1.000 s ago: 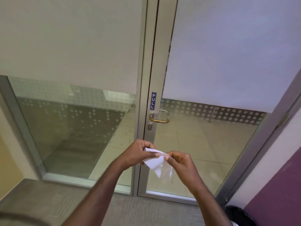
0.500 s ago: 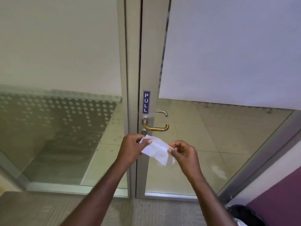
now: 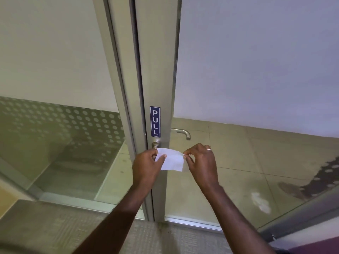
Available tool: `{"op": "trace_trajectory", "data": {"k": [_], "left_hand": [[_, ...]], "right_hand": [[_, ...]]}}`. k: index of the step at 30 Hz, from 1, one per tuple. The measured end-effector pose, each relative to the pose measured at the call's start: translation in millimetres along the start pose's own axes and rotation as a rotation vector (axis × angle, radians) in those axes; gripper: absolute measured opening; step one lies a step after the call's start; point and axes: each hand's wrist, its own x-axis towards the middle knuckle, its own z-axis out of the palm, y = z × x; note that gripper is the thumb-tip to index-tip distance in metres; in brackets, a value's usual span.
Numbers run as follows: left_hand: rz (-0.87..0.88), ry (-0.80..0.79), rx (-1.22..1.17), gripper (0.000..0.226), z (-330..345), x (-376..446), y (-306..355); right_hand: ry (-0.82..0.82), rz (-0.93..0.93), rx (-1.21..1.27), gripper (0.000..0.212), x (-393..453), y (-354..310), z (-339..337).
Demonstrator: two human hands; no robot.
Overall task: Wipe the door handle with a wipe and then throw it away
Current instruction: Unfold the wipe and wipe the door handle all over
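A white wipe (image 3: 171,160) is stretched flat between my two hands, right in front of the door handle. My left hand (image 3: 146,166) pinches its left edge and my right hand (image 3: 201,164) pinches its right edge. The wipe and my hands hide most of the near handle; only its round base (image 3: 155,144) on the metal door frame shows, just above my left hand. A second, silver handle (image 3: 182,132) on the far side shows through the glass.
A blue PULL sign (image 3: 155,121) is stuck on the door frame above the handle. Glass panels with frosted upper parts stand to the left (image 3: 55,143) and right (image 3: 256,70). A purple wall (image 3: 315,246) is at the lower right corner.
The view has come closer to the door. Both hands have risen with the wipe, unfolding it and spreading it flat, and it now covers the brass handle that showed before.
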Motion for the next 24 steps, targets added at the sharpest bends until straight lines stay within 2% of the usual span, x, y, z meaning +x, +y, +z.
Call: {"op": "trace_trajectory", "data": {"k": [3, 5, 7, 10, 13, 19, 24], "left_hand": [[0.032, -0.004, 0.077, 0.044, 5, 6, -4], [0.058, -0.007, 0.099, 0.033, 6, 10, -6], [0.108, -0.003, 0.131, 0.021, 6, 14, -8], [0.195, 0.002, 0.169, 0.036, 6, 16, -10], [0.262, -0.023, 0.143, 0.044, 2, 18, -13], [0.283, 0.016, -0.094, 0.012, -15, 32, -29], [0.284, 0.016, -0.197, 0.008, -29, 47, -45]], "right_hand": [[0.015, -0.029, -0.063, 0.023, 3, 4, 9], [0.079, -0.104, -0.098, 0.03, -1, 4, 12], [0.101, -0.254, -0.115, 0.031, -9, -1, 17], [0.019, -0.364, -0.149, 0.037, -17, -11, 30], [-0.005, -0.323, -0.216, 0.037, -17, -14, 37], [-0.087, -0.194, -0.316, 0.026, -9, -35, 40], [-0.141, -0.105, -0.431, 0.021, 3, -77, 58]]}}
